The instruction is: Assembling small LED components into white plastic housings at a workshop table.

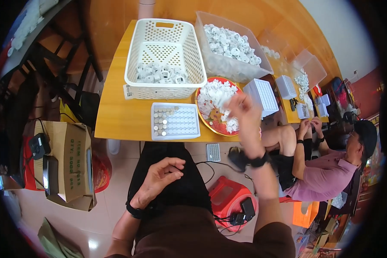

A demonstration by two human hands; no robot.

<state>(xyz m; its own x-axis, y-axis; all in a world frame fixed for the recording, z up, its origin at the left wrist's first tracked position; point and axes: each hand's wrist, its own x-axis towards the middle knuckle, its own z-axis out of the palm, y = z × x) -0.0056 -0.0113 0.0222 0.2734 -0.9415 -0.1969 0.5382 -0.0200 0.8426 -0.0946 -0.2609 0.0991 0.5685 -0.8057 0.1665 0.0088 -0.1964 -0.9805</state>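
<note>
My left hand (163, 174) hovers above my lap in front of the table, fingers curled in toward the thumb; anything inside them is hidden. My right hand (246, 112) reaches over the right side of a round red plate (210, 124), its fingers smeared by motion. Small white plastic pieces (215, 93) are heaped on that plate. Left of it, a white compartment tray (185, 127) has silvery button cells (160, 121) mostly along its left side. Behind stands a white perforated basket (133, 64) with translucent white parts (159, 74) in its bottom.
A clear bin (241, 73) full of white ring-like parts stands behind the plate, stacked white trays (262, 96) to its right. A co-worker (327, 172) sits at the right. A red stool (230, 198) with black devices and cables and a cardboard box (73, 163) flank me.
</note>
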